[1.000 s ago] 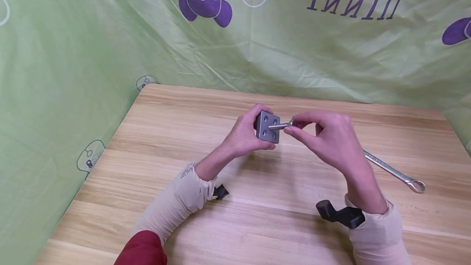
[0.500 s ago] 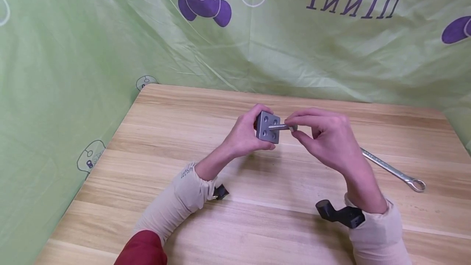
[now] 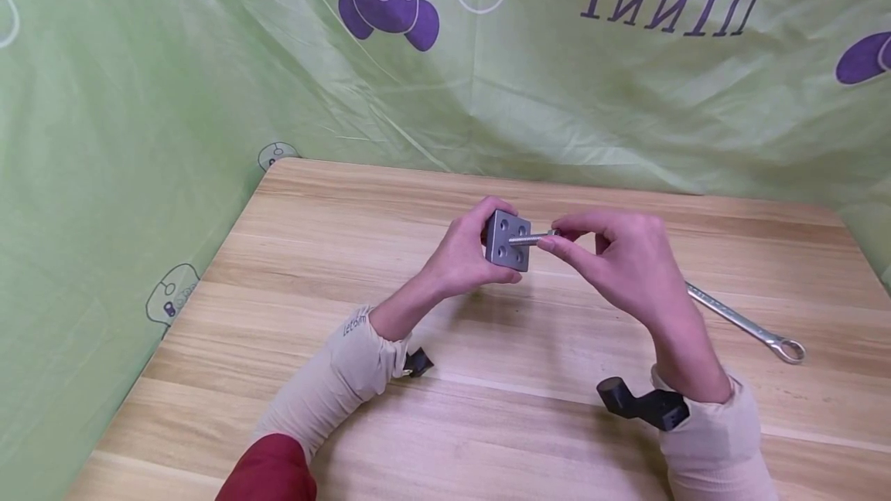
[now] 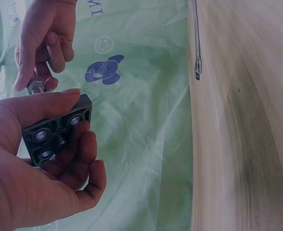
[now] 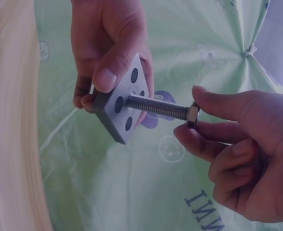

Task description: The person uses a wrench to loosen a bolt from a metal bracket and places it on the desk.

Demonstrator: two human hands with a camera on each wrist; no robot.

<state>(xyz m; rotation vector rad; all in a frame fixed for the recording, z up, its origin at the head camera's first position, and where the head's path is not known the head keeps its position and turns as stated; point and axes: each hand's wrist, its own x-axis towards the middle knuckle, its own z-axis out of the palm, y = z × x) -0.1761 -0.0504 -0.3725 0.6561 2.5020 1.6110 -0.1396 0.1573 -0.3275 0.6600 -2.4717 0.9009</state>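
Note:
My left hand (image 3: 468, 252) grips a square grey plate (image 3: 500, 238) by its edges, above the table. The plate has a hole near each corner, seen in the right wrist view. A threaded bolt (image 5: 158, 106) stands in the plate's middle hole, most of its shank sticking out toward the right. Its end shows inside the plate's ribbed back (image 4: 44, 140) in the left wrist view. With thumb and fingertips, my right hand (image 3: 622, 257) pinches the bolt's hex head (image 5: 193, 116).
A combination wrench (image 3: 748, 323) lies on the wooden table (image 3: 487, 424), partly behind the right forearm. Green printed cloth (image 3: 543, 99) hangs behind and to the left of the table. Black camera mounts (image 3: 643, 406) sit on both wrists.
My right fingers have shifted around the bolt head, reaching forward half a second ago and back again now. The left hand and plate have hardly moved.

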